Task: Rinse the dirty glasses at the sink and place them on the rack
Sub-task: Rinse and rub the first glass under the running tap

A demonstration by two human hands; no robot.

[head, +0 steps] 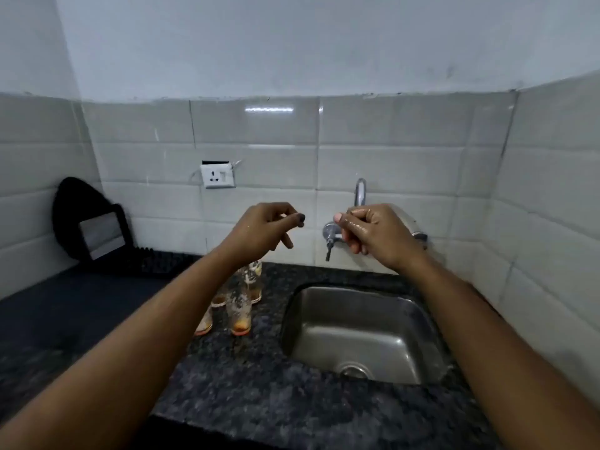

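Several dirty glasses (239, 306) with orange residue at the bottom stand on the dark granite counter, just left of the steel sink (363, 332). My left forearm partly hides them. Both hands are raised in front of the tiled wall, well above the counter. My left hand (263, 230) has its fingers curled loosely and holds nothing. My right hand (373, 230) looks wet, with fingers curled in and empty, in front of the wall tap (358, 193). A black dish rack (143, 258) lies at the back left of the counter.
A black stand with a small mirror (100, 235) leans in the back left corner. A white wall socket (217, 175) sits above the counter. The tap's lever (329, 245) hangs below its base. Granite counter (259, 401) runs along the front.
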